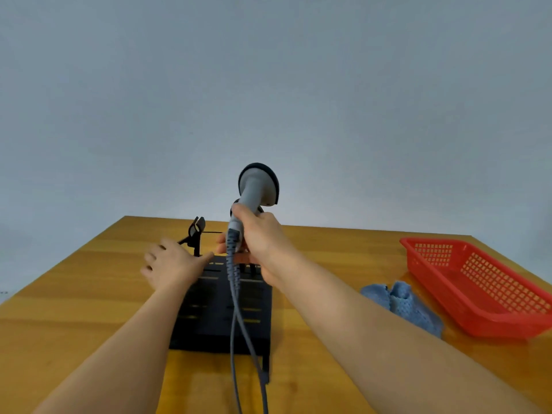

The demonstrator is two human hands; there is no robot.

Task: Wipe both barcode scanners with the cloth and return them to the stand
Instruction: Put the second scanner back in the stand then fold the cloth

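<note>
My right hand (263,237) grips the handle of a grey barcode scanner (257,186), holding it upright above the black stand (209,324), head pointing away from me. Its grey cable (239,324) hangs down over the stand toward me. My left hand (171,262) hovers with relaxed fingers over the stand's far left corner, beside an empty black holder clip (196,230). A dark part behind the scanner's handle may be a second holder or scanner; I cannot tell which. The blue cloth (403,304) lies crumpled on the table to the right.
A red plastic basket (478,294) stands at the right edge of the wooden table (89,279), touching the cloth's far side. A plain grey wall rises behind the table's far edge.
</note>
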